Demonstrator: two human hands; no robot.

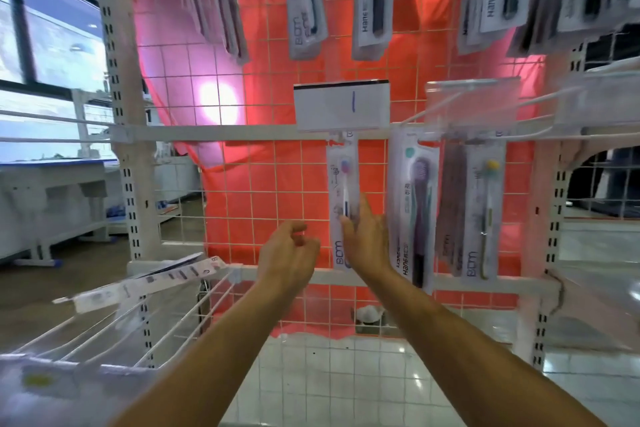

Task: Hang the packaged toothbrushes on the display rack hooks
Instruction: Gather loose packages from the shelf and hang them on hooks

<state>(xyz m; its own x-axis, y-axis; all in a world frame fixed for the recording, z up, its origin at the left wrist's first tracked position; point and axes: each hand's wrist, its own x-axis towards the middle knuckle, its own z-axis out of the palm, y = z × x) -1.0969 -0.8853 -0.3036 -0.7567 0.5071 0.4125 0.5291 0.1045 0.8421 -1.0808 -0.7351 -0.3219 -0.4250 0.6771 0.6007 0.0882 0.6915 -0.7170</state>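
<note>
Stock check, L to R:

- Loose packs [145, 283]: lower L, lying on wire prongs [114, 333], not hung. At least two flat cards, maybe more; blurred, count unsure. These look like the supply yet to go up.
- Bag [52, 388]: bottom L corner, clear plastic, contents not legible.
- Left hand [289, 253]: fingers loosely curled, holds nothing; hovers just L of the hung pack, apart from it.
- Label [342, 104]: white card marked "1", fixed at crossbar [225, 132], above centre hook.
- BOM pack [343, 205]: hung under the label, upright, pink-headed brush. Done, by the look of it.
- Right hand [365, 239]: fingers fairly straight, spread narrow; fingertips [346, 224] touch the BOM pack's lower half, no pinch seen. Prob. steadying or straightening it.
- Purple pack [415, 205]: hung, just R of the right hand.
- Dark pack [450, 205]: hung, next R; detail blurred.
- Yellow pack [485, 208]: hung, R end of mid row.
- Top row [374, 0]: several packs hung across upper hooks, L to R edge.
- Grid [277, 177]: red-backed wire panel, bare L of centre on mid row.

Progress est.: top row filled, mid row part filled (centre + R). Left: the loose packs, prob. for hooks L of centre, if any are there; none clearly seen.
</note>
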